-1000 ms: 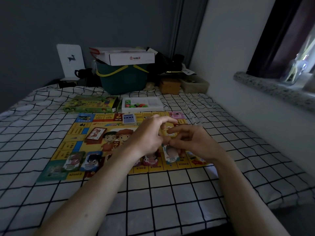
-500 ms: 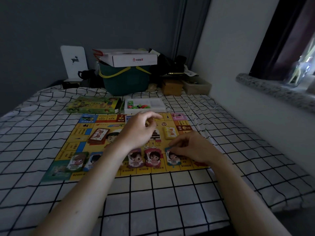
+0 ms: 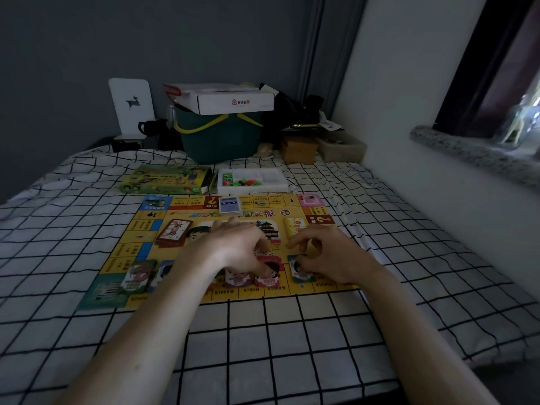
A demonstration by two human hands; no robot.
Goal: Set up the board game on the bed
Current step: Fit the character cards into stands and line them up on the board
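Your left hand (image 3: pixel 242 249) has dropped to press the red card (image 3: pixel 270 273); your right hand (image 3: pixel 324 258) now pinches the teal card (image 3: pixel 299 271) at lower centre: money row nearly laid

a single head-worn view, wide-angle, looking forward and down along the bed (image 3: pixel 321 340) from its near end; the game board (image 3: pixel 140 229) sits close, at arm's reach; the far wall (image 3: pixel 87 54) and window sill (image 3: pixel 467 153) curve at the frame's edges

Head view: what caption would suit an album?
Both hands, left and right, lay money stacks along the board on the bed.
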